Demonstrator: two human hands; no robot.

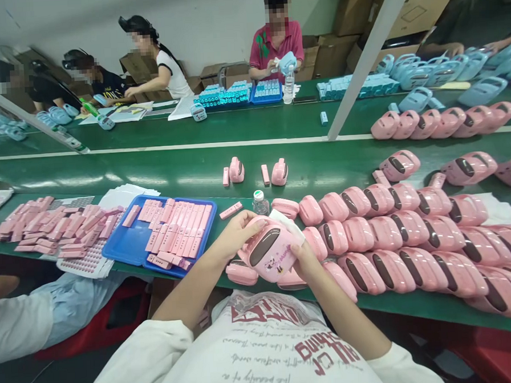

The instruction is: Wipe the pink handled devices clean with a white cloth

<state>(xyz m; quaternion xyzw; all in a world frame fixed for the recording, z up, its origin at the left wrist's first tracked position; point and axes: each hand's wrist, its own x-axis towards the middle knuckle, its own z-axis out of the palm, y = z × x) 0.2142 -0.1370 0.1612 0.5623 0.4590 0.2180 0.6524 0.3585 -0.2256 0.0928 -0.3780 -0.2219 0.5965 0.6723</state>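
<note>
Between my two hands is a rounded pink plastic case [280, 257], tilted, with a dark oval window and a small printed cartoon on its face. My left hand [239, 233] grips its upper left edge. Closed on the right side is my right hand [305, 260], its fingers partly hidden behind the case. A white cloth [288, 225] shows along the case's upper right edge by the right hand; how it is held I cannot tell. Just beyond the case stand a small clear bottle with a white-and-green cap [260, 204] and a loose pink bar [231, 210].
Rows of similar pink cases [381, 230] fill the bench to the right. At left lie a blue tray [127, 244] of pink bars and a pile of pink bars [64, 224]. Across the green bench [172, 164], co-workers handle blue parts. A white post [368, 60] rises at right.
</note>
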